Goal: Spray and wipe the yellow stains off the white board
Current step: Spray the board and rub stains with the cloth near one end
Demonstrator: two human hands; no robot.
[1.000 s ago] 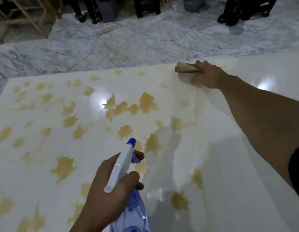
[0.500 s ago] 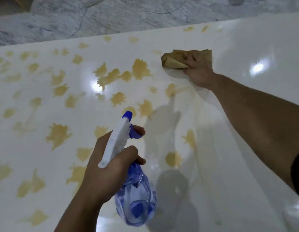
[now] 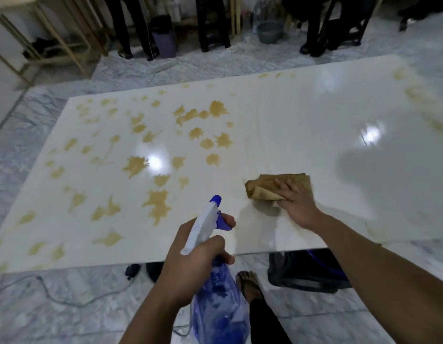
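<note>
The white board [image 3: 302, 125] lies flat, its left half covered in several yellow stains [image 3: 157, 203]; the right half is mostly wiped, with faint smears near the far right edge. My right hand [image 3: 296, 203] presses a tan, stained cloth [image 3: 265, 187] flat on the board near its front edge. My left hand [image 3: 193, 259] grips a blue spray bottle [image 3: 215, 289] by its white head, a finger on the blue trigger, nozzle pointing toward the stains. The bottle hangs over the board's front edge.
Marble floor surrounds the board. A dark box [image 3: 304, 271] and my foot [image 3: 247, 281] sit under the front edge, and a cable [image 3: 54, 294] runs across the floor at left. Wooden frames [image 3: 54, 38], dark chair legs, a bin [image 3: 163, 38] and a basin [image 3: 268, 32] stand beyond the far edge.
My right hand has dragged the cloth from the far edge back toward the front edge. The view has pulled back, showing the whole board. The left hand keeps holding the bottle.
</note>
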